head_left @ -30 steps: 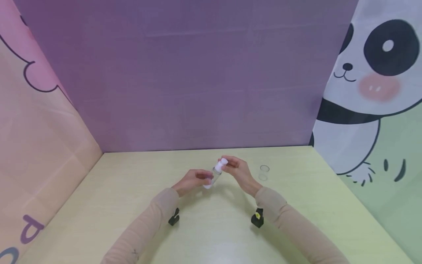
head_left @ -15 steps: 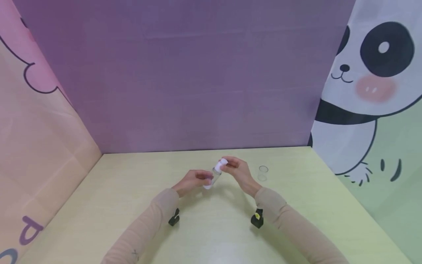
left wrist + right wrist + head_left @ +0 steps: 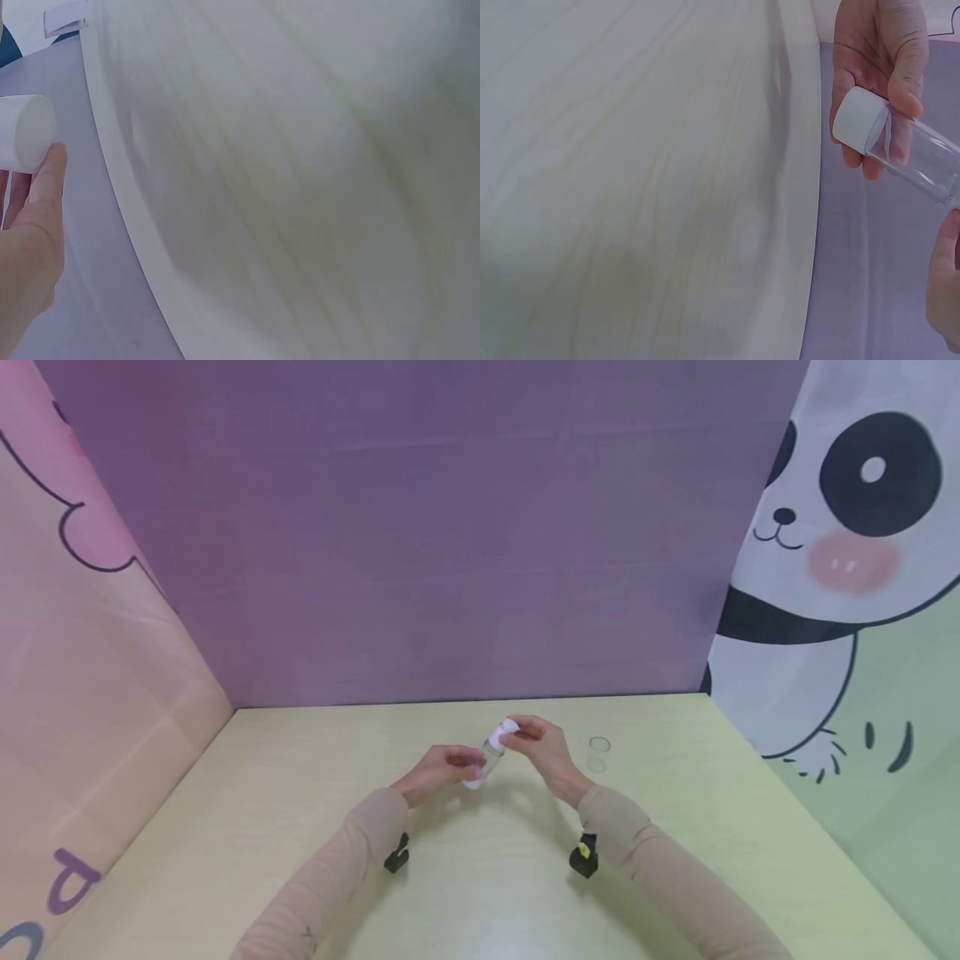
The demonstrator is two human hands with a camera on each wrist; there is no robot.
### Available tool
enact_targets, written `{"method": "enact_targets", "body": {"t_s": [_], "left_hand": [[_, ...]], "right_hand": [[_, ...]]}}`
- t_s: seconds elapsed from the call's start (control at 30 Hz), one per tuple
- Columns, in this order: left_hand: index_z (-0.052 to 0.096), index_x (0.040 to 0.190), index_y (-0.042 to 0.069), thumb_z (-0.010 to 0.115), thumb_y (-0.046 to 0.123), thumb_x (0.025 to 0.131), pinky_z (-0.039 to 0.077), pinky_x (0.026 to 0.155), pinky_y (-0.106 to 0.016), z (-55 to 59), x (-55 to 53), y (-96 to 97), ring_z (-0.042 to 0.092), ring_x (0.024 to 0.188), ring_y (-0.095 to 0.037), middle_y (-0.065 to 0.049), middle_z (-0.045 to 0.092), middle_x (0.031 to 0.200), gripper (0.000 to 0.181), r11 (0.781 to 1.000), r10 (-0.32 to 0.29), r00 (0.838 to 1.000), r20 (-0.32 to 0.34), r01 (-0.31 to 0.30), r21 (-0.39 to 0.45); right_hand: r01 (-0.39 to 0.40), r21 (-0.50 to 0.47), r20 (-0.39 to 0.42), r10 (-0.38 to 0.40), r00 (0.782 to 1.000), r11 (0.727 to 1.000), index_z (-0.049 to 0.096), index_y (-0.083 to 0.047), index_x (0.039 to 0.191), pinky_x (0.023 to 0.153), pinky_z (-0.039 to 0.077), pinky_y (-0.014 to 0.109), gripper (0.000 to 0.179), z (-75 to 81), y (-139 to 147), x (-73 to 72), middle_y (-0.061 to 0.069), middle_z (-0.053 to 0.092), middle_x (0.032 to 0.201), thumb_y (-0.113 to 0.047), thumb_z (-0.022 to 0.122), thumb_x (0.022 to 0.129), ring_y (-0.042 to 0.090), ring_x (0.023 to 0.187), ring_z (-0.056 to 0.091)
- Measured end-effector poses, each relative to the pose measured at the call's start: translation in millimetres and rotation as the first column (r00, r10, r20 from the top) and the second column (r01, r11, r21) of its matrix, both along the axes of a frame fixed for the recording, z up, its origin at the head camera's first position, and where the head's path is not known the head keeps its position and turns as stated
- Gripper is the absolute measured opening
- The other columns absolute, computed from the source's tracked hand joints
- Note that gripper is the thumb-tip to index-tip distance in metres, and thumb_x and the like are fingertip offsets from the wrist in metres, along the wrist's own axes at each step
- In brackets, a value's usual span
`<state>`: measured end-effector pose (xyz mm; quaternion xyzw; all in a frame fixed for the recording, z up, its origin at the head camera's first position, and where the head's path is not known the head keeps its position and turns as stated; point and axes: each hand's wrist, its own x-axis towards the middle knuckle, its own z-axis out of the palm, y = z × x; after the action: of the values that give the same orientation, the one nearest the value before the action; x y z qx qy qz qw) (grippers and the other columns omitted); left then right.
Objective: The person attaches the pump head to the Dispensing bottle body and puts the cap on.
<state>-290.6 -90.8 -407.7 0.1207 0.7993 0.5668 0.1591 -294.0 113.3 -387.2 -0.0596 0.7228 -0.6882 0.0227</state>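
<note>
The right hand has barely shifted its thumb, we see, pinching the white top at one o'clock, left hand gripping the white base at seven; slackened fingers could drop the tilted bottle between them.

You are at a small screened-off table station, like a booth; whether it stands in a home, an office or a lab, you cannot tell. Your pale, wood-grained table meets a creased plain purple backdrop at 12 o'clock. At 10 o'clock you have a pink-and-peach printed panel, at 2 o'clock a cartoon panda panel, giving a playroom look.
</note>
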Motion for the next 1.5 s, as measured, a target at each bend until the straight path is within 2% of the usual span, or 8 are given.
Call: {"method": "enact_targets", "body": {"t_s": [0.37,0.6,0.87,1.07,1.5], "left_hand": [[0.061,0.118,0.01,0.067,0.023,0.083,0.048,0.092,-0.036,-0.5,0.6,0.3,0.057,0.106,-0.02,-0.008,0.061,0.119,0.038,1.0,0.001,1.0,-0.002,-0.001,-0.011],[0.06,0.12,0.01,0.067,0.023,0.084,0.047,0.093,-0.036,-0.9,1.8,0.5,0.057,0.107,-0.021,-0.009,0.061,0.12,0.039,1.0,-0.005,1.0,0.0,0.005,-0.003],[0.06,0.119,0.01,0.067,0.024,0.084,0.047,0.092,-0.036,-1.4,-1.3,0.1,0.057,0.106,-0.02,-0.009,0.061,0.119,0.039,1.0,-0.022,1.0,-0.015,0.022,0.0],[0.061,0.119,0.01,0.067,0.023,0.083,0.048,0.091,-0.036,-2.1,-3.0,0.8,0.056,0.106,-0.021,-0.009,0.061,0.119,0.038,1.0,-0.02,1.0,-0.016,0.02,-0.011],[0.06,0.119,0.009,0.066,0.021,0.084,0.048,0.092,-0.036,-1.9,-2.4,1.9,0.056,0.108,-0.022,-0.01,0.06,0.12,0.038,1.0,-0.007,1.0,-0.008,0.007,-0.002]], "right_hand": [[0.012,-0.001,0.011,-0.012,1.0,1.0,0.058,-0.006,0.117,0.094,0.047,0.034,0.039,-1.3,-0.3,0.3,0.012,0.063,0.115,-0.012,0.069,0.08,0.018,0.102,0.059],[0.001,0.012,0.003,-0.001,1.0,1.0,0.056,-0.006,0.122,0.095,0.045,0.036,0.047,-3.0,0.9,1.9,0.01,0.062,0.118,-0.017,0.071,0.079,0.018,0.103,0.058],[-0.089,-0.071,-0.029,0.087,0.996,0.994,0.05,-0.008,0.128,0.101,0.041,0.036,0.049,-1.7,4.2,2.4,0.009,0.055,0.13,-0.008,0.066,0.082,0.023,0.117,0.053],[-0.159,-0.075,-0.026,0.158,0.987,0.984,0.05,-0.007,0.128,0.098,0.044,0.034,0.046,-1.7,3.8,1.5,0.011,0.056,0.128,-0.001,0.061,0.084,0.021,0.115,0.055],[-0.141,-0.06,-0.023,0.14,0.99,0.988,0.051,-0.005,0.126,0.096,0.045,0.032,0.044,-5.1,4.0,-1.0,0.012,0.057,0.126,-0.003,0.063,0.084,0.02,0.113,0.057]]}}
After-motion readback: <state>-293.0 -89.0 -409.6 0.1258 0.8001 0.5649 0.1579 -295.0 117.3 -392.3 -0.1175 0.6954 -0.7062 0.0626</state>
